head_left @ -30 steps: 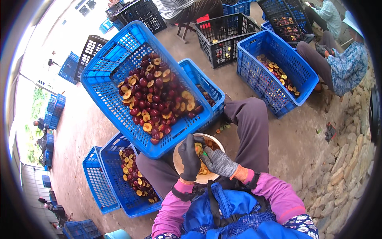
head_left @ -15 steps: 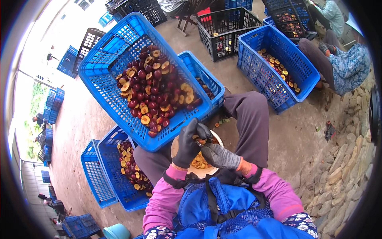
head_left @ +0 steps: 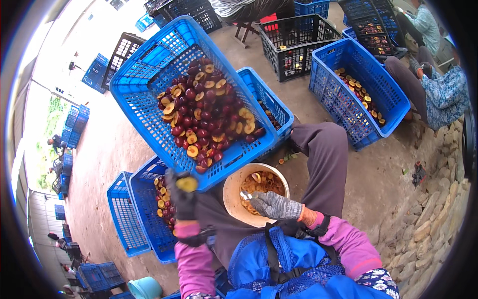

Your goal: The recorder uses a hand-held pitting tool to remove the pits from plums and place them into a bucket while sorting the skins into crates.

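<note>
My left hand (head_left: 183,199), in a black glove and smeared by motion, holds a halved plum (head_left: 187,184) with its yellow cut face showing. It is over the near left blue crate (head_left: 164,251), which holds plum halves (head_left: 167,199). My right hand (head_left: 279,206), in a grey knit glove, is closed on a small tool with a shiny pale tip (head_left: 245,195); its handle is hidden by the fingers. That hand is above a white bucket (head_left: 230,192) with plum pits and yellowish scraps (head_left: 259,183) in it. A large blue crate (head_left: 149,134) of dark red plums, many cut open, stands tilted before me.
Another blue crate (head_left: 285,112) sits under the large one. To the right are a blue crate with plum halves (head_left: 323,99) and a black crate (head_left: 294,47). Two people sit at the far right, one in a patterned blue sleeve (head_left: 445,97). Stones (head_left: 423,229) line the right side.
My left hand has moved left, away from the right hand and the bucket, with the halved plum. The right hand stays over the bucket, its tool tip now showing. The whole view has shifted slightly.
</note>
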A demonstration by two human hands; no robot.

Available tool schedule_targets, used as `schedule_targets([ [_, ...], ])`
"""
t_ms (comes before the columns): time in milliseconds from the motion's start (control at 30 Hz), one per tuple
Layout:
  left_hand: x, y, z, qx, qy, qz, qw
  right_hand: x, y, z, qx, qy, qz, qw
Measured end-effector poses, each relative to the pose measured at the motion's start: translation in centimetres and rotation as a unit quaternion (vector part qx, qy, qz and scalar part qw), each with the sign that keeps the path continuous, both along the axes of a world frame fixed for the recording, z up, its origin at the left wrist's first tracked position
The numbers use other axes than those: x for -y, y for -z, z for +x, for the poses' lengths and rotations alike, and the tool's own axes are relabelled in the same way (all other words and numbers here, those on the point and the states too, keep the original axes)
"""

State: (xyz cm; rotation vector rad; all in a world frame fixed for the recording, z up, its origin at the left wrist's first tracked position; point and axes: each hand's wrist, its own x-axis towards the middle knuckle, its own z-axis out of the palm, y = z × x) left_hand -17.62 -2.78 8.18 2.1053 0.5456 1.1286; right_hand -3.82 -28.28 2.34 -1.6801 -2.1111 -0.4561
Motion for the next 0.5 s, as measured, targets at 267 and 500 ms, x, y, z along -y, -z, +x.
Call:
schedule_targets([
  [267, -4.6, -3.5, 7.6, -0.17, -0.02, -0.026, 0.985, -2.6, 2.9, -1.3, -0.42, 0.126, -0.298, 0.848],
  [500, -2.4, 10.7, 22.7, -0.416, 0.107, 0.007, 0.903, -2.7, 2.2, 0.7, -0.485, 0.149, -0.307, 0.805],
])
